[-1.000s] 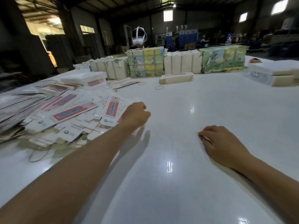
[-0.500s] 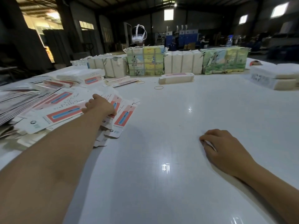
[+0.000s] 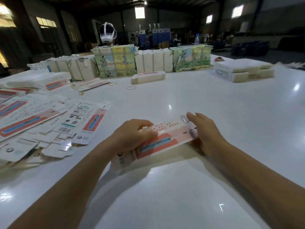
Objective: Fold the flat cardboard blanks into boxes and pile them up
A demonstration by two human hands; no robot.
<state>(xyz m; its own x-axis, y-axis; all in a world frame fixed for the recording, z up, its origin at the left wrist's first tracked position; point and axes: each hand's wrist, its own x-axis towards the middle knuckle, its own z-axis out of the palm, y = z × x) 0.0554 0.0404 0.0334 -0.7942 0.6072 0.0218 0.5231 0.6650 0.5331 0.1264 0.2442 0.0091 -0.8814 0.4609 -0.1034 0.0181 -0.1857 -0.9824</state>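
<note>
A flat white cardboard blank (image 3: 166, 138) with a red and blue stripe and pink dots sits between my two hands, just above the white table (image 3: 165, 204). My left hand (image 3: 132, 136) grips its left end, fingers curled over the top edge. My right hand (image 3: 204, 131) holds its right end, fingers along the far edge. A loose heap of the same flat blanks (image 3: 49, 123) spreads over the table to the left. One folded box (image 3: 148, 77) lies alone further back at the centre.
Wrapped bundles of stock (image 3: 148, 61) line the far side, with a white headset (image 3: 107, 33) standing on one. More folded boxes (image 3: 39, 81) lie at far left, white stacks (image 3: 242, 70) at far right. Rubber bands (image 3: 131, 87) lie near the middle.
My left hand has drawn one blank out of the heap and brought it to the centre. My right hand has lifted off the table and taken the blank's right end.
</note>
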